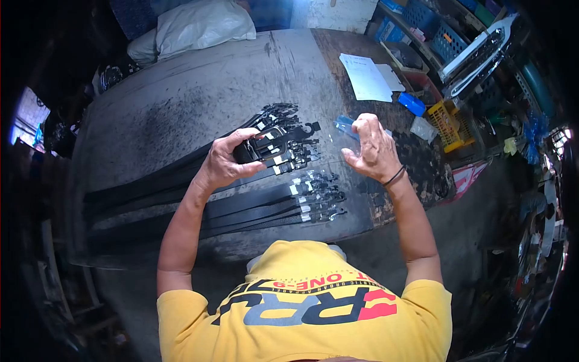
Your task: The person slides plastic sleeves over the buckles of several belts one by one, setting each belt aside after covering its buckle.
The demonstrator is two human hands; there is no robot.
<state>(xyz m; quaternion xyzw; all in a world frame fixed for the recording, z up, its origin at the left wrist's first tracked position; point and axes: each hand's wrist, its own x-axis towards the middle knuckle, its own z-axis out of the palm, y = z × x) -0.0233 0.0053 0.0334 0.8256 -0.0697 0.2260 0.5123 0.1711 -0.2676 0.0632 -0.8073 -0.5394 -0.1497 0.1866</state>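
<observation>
My left hand is closed around the buckle end of a black belt, with the thumb below and the fingers above. The metal buckle points right, and a black hook hanger sticks out past it. Under and beside this hand lie bundles of black belts, their buckle ends to the right with white tags. My right hand hovers over the table's right part, fingers half curled and thumb apart. Just beyond its fingertips is a clear bluish plastic piece; whether they touch is hidden.
The worn dark table carries white papers, a blue object and a small clear packet at the right. A yellow basket stands at the right edge. White sacks lie at the far side; shelves hold blue crates.
</observation>
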